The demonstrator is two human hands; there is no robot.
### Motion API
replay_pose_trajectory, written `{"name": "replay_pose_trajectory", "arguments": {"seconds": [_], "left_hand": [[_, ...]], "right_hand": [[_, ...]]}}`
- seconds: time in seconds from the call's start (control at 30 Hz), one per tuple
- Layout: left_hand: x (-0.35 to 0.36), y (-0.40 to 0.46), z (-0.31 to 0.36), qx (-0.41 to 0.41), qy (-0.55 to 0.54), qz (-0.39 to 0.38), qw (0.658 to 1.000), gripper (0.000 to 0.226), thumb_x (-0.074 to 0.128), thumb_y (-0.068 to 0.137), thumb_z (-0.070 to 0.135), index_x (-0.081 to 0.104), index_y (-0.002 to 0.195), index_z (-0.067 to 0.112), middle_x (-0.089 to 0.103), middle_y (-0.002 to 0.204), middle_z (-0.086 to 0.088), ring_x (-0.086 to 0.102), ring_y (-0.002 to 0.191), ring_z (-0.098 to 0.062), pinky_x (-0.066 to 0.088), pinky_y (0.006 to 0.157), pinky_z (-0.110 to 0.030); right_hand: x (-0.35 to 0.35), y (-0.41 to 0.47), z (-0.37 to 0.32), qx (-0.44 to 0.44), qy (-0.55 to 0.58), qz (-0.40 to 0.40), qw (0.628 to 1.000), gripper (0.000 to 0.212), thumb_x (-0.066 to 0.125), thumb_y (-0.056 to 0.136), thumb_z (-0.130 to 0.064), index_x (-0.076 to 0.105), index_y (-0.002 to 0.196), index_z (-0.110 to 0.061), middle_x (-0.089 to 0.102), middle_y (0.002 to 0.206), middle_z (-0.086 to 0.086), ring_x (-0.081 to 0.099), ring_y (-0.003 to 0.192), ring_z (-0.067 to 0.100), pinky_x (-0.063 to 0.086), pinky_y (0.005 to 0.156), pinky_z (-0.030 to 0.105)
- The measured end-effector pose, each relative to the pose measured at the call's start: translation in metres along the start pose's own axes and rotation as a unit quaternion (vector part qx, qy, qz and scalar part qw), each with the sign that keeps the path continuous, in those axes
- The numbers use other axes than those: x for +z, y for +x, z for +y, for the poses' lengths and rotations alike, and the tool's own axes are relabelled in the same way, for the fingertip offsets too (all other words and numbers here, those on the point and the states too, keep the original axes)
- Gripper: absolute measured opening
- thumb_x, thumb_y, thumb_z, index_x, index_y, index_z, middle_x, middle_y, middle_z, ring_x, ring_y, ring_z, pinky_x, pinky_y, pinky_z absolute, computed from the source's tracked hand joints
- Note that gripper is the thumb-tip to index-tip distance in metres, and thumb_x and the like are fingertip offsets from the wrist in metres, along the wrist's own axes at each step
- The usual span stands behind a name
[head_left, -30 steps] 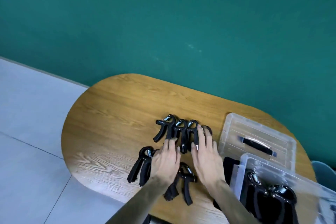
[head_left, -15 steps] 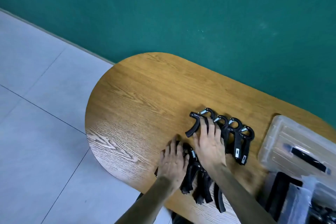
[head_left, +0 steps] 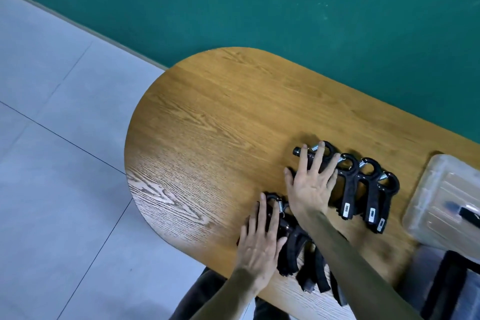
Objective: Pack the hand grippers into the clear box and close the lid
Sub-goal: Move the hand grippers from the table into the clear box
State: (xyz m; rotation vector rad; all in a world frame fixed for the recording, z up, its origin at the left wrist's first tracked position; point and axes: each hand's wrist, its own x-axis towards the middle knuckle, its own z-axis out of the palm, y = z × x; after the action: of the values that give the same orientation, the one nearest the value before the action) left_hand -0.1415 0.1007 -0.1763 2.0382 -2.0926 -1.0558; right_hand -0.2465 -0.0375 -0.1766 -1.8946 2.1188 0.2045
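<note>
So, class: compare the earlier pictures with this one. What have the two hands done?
The right hand moved leftward along the far row of black hand grippers to its left end. The left hand stays flat on the near black grippers. Nothing has been picked up.

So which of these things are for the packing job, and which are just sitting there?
For the job:
- far row of hand grippers, under the right hand
- near bunch of hand grippers, under the left hand
- clear lid with a black handle
- clear box, only partly in view

Just there:
- wooden table
- green wall
- grey floor tiles
</note>
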Motion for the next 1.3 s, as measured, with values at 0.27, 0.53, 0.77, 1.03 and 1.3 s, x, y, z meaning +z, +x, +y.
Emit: {"name": "replay_pose_trajectory", "arguments": {"seconds": [0.27, 0.53, 0.77, 1.03, 1.3], "left_hand": [[0.006, 0.005, 0.004, -0.018, -0.001, 0.042, 0.999, 0.091, 0.053, 0.101, 0.027, -0.02, 0.155, 0.025, -0.026, 0.163, -0.009, 0.049, 0.126, -0.027, 0.045, 0.105, -0.051], [0.001, 0.008, 0.002, -0.009, -0.001, 0.03, 1.0, 0.096, 0.054, 0.101, 0.02, -0.027, 0.152, 0.03, -0.03, 0.162, -0.006, 0.045, 0.123, -0.024, 0.042, 0.106, -0.05], [0.001, 0.009, -0.002, -0.001, 0.001, 0.028, 1.0, 0.082, 0.044, 0.104, 0.027, -0.021, 0.155, 0.028, -0.032, 0.161, -0.006, 0.042, 0.121, -0.023, 0.041, 0.106, -0.048], [-0.003, 0.009, -0.001, -0.019, 0.016, 0.003, 1.0, 0.089, 0.05, 0.101, 0.019, -0.02, 0.155, 0.029, -0.035, 0.16, -0.006, 0.034, 0.125, -0.023, 0.035, 0.111, -0.049], [-0.034, 0.007, 0.003, -0.08, -0.005, 0.027, 0.996, 0.078, 0.042, 0.105, 0.031, -0.018, 0.155, 0.037, -0.037, 0.159, -0.005, 0.025, 0.139, -0.035, 0.024, 0.117, -0.058]], "right_hand": [[0.003, 0.006, -0.01, 0.042, -0.017, -0.041, 0.998, 0.096, 0.064, 0.092, -0.031, -0.003, 0.16, -0.018, -0.02, 0.166, 0.014, -0.006, 0.148, 0.054, 0.03, 0.116, 0.059], [0.015, -0.001, -0.009, 0.012, -0.047, -0.029, 0.998, 0.105, 0.068, 0.082, 0.0, 0.001, 0.16, -0.023, -0.024, 0.165, 0.009, 0.019, 0.147, 0.049, 0.046, 0.1, 0.054], [0.01, -0.004, -0.001, -0.028, -0.043, -0.042, 0.998, 0.096, 0.06, 0.09, -0.008, -0.003, 0.16, -0.026, -0.027, 0.164, 0.008, 0.014, 0.149, 0.046, 0.041, 0.103, 0.054], [0.002, -0.018, 0.008, -0.079, -0.003, -0.002, 0.997, 0.086, 0.056, 0.092, -0.016, 0.005, 0.161, -0.024, -0.012, 0.168, 0.006, 0.024, 0.138, 0.04, 0.036, 0.103, 0.055], [-0.036, -0.047, 0.023, -0.081, -0.016, 0.024, 0.996, 0.081, 0.064, 0.086, -0.017, 0.028, 0.158, -0.017, 0.006, 0.169, 0.012, 0.035, 0.129, 0.043, 0.04, 0.09, 0.051]]}}
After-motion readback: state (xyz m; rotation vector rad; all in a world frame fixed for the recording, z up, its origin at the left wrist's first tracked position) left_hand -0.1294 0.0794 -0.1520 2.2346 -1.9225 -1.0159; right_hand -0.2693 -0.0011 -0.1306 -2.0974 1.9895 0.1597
